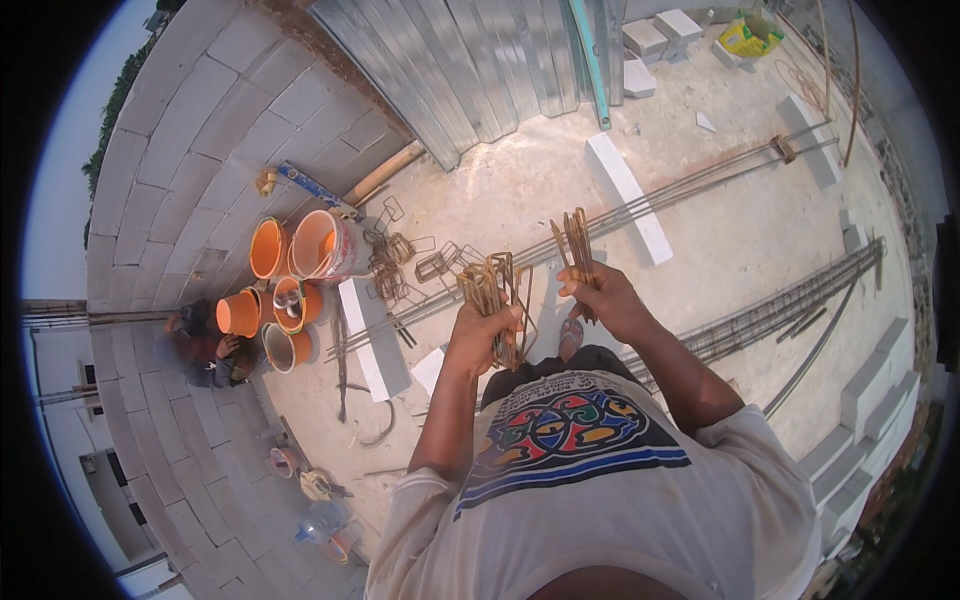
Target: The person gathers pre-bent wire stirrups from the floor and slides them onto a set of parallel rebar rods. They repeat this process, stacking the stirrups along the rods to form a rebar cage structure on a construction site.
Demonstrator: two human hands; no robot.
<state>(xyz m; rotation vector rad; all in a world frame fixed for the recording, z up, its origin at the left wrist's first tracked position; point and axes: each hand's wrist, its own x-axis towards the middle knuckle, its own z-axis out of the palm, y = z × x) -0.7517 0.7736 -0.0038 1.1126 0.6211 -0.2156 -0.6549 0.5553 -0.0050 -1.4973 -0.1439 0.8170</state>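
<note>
Centre of frame: my left hand (482,338) grasps a bunch of wire stirrups (485,285); my right hand (608,298) grips a smaller bunch (578,240). Probably stiff, fairly light, rough; best held along straight sides. Beyond, bars (700,181) cross a block (615,168); floor (745,255) gives room rightward.

Bent metal loops (483,287) at centre are showing rough, rusty surfaces; ribbed metal sheeting (480,75) at top is gleaming; plastic buckets (238,314) at left are looking smooth; the cloth shirt (620,510) below is appearing matt.
</note>
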